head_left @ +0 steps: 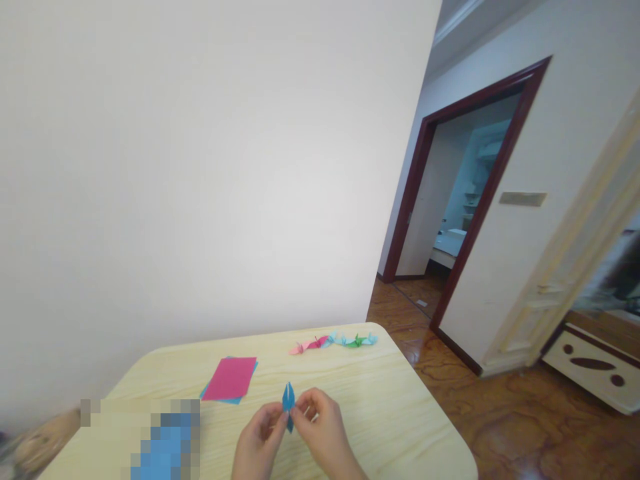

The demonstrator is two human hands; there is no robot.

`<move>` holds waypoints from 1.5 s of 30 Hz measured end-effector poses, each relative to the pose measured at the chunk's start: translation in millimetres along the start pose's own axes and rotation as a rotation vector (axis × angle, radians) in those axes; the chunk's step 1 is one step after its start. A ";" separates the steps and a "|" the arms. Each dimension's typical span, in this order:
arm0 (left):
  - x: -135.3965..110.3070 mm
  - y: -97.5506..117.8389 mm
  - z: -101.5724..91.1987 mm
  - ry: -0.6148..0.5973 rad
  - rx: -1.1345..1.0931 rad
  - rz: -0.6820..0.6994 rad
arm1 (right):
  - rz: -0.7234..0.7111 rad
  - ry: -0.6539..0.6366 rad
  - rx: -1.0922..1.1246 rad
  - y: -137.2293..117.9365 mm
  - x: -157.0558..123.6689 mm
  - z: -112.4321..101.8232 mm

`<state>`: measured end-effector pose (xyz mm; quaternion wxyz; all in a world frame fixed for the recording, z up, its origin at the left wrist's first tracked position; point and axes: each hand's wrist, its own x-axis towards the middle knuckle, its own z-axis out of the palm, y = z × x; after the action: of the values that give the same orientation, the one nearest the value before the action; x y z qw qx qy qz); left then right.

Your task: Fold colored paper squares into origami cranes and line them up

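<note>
Both my hands meet above the near middle of a pale wooden table [380, 400]. My left hand [260, 440] and my right hand [323, 430] pinch a small folded blue paper piece [289, 400] between their fingertips; it stands upright, narrow and pointed at the top. A stack of square paper sheets [231, 379], pink on top with blue beneath, lies flat on the table a little beyond my left hand. Near the far edge is a row of small folded paper figures [334, 342] in pink, red, light blue and green.
A plain white wall rises behind the table. To the right is polished brown floor [500, 413], a dark-framed open doorway [465, 200] and a cream cabinet [595, 367]. A blurred patch [150, 433] covers the table's near left.
</note>
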<state>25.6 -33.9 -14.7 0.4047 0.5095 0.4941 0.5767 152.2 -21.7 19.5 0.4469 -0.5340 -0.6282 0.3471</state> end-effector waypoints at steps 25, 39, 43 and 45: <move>-3.8 9.7 1.1 0.047 0.177 -0.018 | -0.179 0.048 -0.254 -3.6 0.4 -1.9; -7.1 27.6 -0.7 0.024 0.307 0.244 | -0.324 0.097 -0.264 -6.0 -1.9 -8.6; -6.4 25.2 -2.1 0.030 0.309 0.242 | -0.339 0.028 -0.185 -5.0 -2.4 -11.1; -6.0 22.4 -3.1 0.032 0.310 0.245 | -0.347 0.001 -0.169 -5.8 -3.6 -13.2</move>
<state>24.4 -44.3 6.2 0.2402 0.6127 0.5176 0.5468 162.5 -26.8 28.9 0.4538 -0.4534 -0.7377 0.2107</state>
